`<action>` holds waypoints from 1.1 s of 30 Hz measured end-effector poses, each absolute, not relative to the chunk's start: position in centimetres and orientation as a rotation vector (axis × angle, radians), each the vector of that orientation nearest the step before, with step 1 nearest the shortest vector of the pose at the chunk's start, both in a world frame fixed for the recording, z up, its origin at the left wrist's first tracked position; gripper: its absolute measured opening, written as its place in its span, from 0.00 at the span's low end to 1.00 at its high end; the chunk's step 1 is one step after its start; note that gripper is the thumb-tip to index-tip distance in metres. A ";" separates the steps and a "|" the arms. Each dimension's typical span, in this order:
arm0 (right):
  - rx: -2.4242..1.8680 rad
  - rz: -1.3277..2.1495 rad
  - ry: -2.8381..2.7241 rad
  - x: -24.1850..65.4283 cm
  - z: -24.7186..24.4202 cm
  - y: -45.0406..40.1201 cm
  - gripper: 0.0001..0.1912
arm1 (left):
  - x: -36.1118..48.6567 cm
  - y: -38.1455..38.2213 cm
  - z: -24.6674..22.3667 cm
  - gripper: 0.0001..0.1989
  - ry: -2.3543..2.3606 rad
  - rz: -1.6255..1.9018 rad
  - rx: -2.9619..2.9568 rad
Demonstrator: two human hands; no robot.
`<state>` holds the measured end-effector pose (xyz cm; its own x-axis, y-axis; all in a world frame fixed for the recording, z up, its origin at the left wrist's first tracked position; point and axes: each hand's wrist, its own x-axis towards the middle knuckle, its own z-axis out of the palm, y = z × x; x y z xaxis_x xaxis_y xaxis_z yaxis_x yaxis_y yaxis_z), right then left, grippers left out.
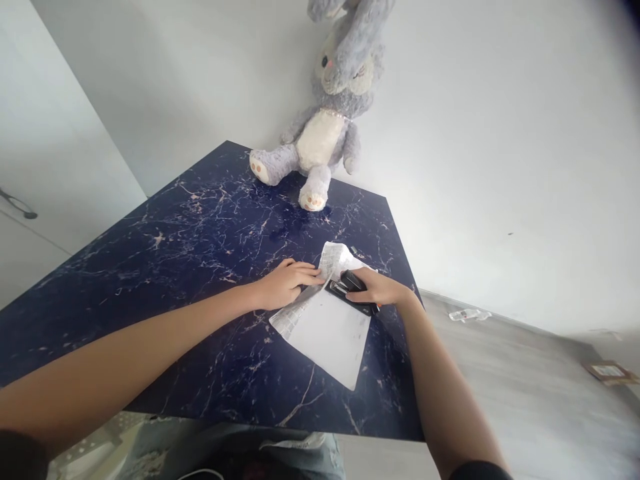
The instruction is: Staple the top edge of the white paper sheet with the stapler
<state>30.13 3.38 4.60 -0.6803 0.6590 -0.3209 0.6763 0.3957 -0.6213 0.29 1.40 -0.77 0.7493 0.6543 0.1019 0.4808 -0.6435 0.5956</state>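
A black stapler (353, 283) lies across white paper (333, 333), its front end over the paper and its top arm raised at an angle from the base. My right hand (375, 287) is closed around it from the right. The paper is partly folded over, and a printed grey pattern shows along its left side and at its far end. My left hand (290, 283) rests at the paper's left edge, fingers stretched out with the tips touching it and the thumb apart.
The dark blue marble-patterned table (200, 233) carries a large grey plush rabbit (320, 133) at its far end against the wall. A small object (354, 249) lies beyond the paper. To the right, a clear plastic item (469, 315) and a brown box (610, 371) are on the floor.
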 end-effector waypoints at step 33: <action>1.177 -1.080 2.705 29.3 4.6 3.1 0.06 | 2.5 -0.6 -1.6 0.38 0.774 0.667 2.406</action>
<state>29.29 3.05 4.57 -0.7193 0.6452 -0.2574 0.6451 0.4829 -0.5922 2.45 -0.62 -1.64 0.7151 0.6368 0.2884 0.3797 -0.7002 0.6046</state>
